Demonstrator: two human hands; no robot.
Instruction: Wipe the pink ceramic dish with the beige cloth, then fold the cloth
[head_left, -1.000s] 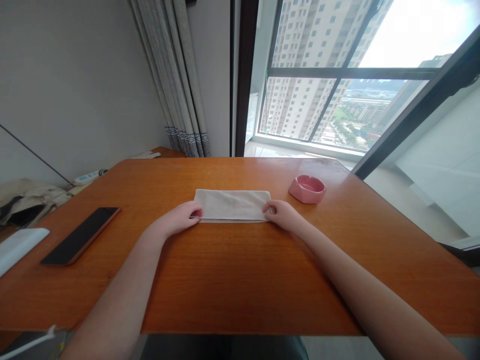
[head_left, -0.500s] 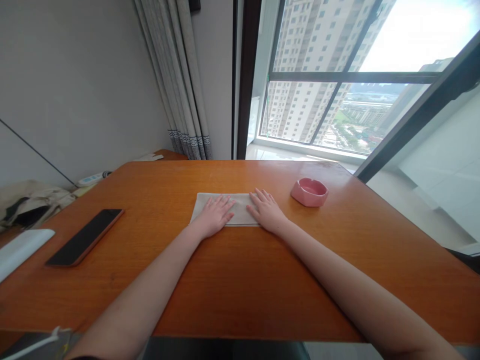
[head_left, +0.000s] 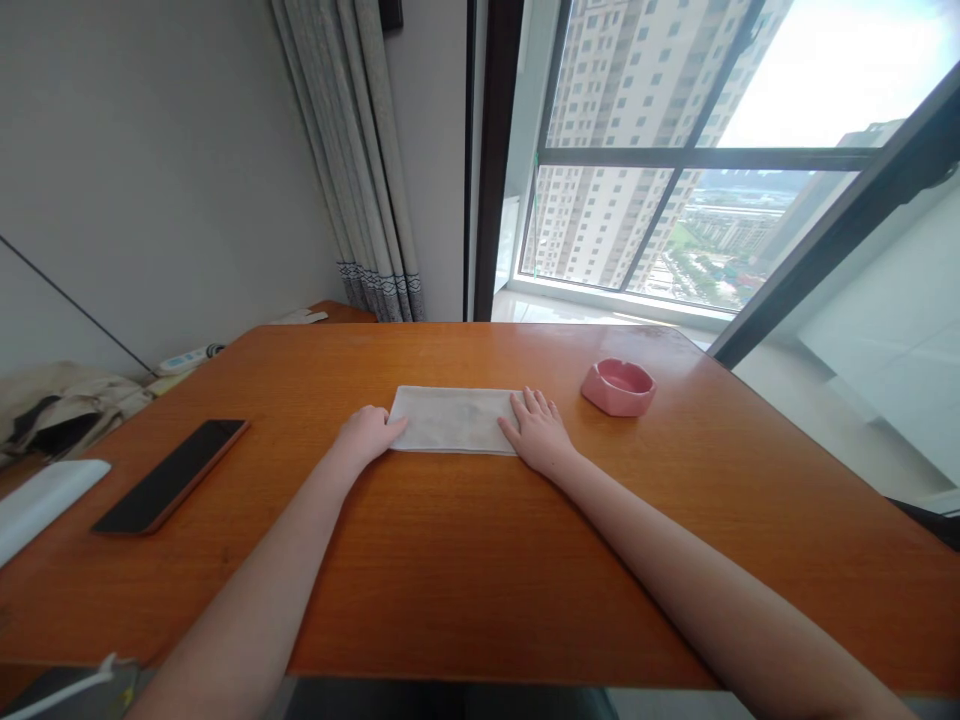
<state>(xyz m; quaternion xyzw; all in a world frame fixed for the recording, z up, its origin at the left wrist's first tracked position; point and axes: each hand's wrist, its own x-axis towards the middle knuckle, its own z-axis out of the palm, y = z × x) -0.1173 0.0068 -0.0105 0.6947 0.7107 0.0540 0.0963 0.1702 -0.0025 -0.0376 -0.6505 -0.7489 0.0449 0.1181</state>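
Observation:
A folded whitish cloth (head_left: 454, 420) lies flat on the wooden table, its long side running left to right. At its left end is my left hand (head_left: 366, 436), thumb over the edge of the cloth and fingers curled in beside it, closed on that edge. The fingertips are partly hidden. My right hand (head_left: 541, 432) rests palm down across the right end of the cloth, fingers stretched out and slightly spread, covering that end.
A pink faceted bowl (head_left: 619, 388) stands right of my right hand. To the left lie a dark phone (head_left: 172, 476) and a white object (head_left: 49, 500) near the table edge. The wooden table (head_left: 480, 570) reaches toward a window, with a curtain (head_left: 367, 200) behind it.
My left hand has slid left from lying spread on the cloth to its left edge, and its fingers have closed there. My right hand has shifted slightly, staying flat.

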